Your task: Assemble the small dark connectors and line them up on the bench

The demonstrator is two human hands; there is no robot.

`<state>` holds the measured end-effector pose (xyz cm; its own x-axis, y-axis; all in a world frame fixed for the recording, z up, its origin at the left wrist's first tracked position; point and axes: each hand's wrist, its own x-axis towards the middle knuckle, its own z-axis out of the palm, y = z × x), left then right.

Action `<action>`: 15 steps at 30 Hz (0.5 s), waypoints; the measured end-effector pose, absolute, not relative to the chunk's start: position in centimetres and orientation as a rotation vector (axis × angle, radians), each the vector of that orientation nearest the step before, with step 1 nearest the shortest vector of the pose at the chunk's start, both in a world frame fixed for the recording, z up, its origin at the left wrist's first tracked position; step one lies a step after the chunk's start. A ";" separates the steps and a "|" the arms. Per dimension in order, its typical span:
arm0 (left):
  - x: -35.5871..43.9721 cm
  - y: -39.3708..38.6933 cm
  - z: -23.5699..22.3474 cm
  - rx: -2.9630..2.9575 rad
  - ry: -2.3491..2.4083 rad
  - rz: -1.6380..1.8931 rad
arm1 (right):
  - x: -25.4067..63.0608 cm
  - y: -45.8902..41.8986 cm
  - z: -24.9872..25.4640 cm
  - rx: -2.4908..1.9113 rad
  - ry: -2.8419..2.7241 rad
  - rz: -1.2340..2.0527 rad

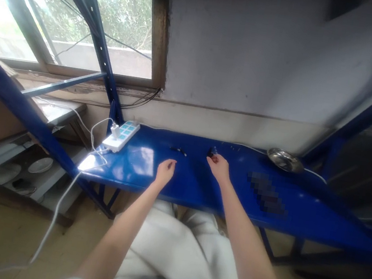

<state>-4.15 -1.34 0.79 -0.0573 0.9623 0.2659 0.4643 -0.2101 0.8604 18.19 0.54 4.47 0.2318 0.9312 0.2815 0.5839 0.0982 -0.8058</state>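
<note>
My right hand (219, 166) is closed, its fingertips pinching a small dark object (211, 152) over the blue tabletop (189, 183). What kind of object it is, I cannot make out. Nearer to me on the left, my left hand (165, 172) has its fingers curled together. Whether anything sits between those fingers is hidden. Just beyond the left hand lies a short, thin black piece (178, 150) with a pale end, apart from both hands.
At the table's left end stands a white power strip (121, 136) with a plug and white cable. A shiny metal dish (285, 160) is at the back right. A blurred-out dark oblong (266, 193) lies nearer. Blue rack posts (98, 34) rise by the window.
</note>
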 end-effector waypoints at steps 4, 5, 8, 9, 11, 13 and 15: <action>-4.2 -1.7 0.7 1.736 1.491 1.138 | 19.6 1.7 2.8 -1.683 -1.458 0.439; -4.2 -1.8 0.7 1.734 1.472 1.124 | 19.8 2.0 2.5 -1.706 -1.461 0.432; -4.4 -1.9 0.7 1.647 1.425 1.119 | 19.9 2.9 1.7 -1.765 -1.494 0.412; -4.5 -1.9 0.7 1.599 1.415 1.122 | 19.9 3.1 1.5 -1.781 -1.508 0.405; -4.7 -1.9 0.7 1.515 1.401 1.130 | 19.8 3.5 1.2 -1.814 -1.532 0.389; -4.7 -1.8 0.7 1.480 1.384 1.136 | 19.7 3.8 0.9 -1.858 -1.551 0.373; -4.8 -1.7 0.6 1.477 1.371 1.140 | 19.6 4.0 0.9 -1.901 -1.573 0.370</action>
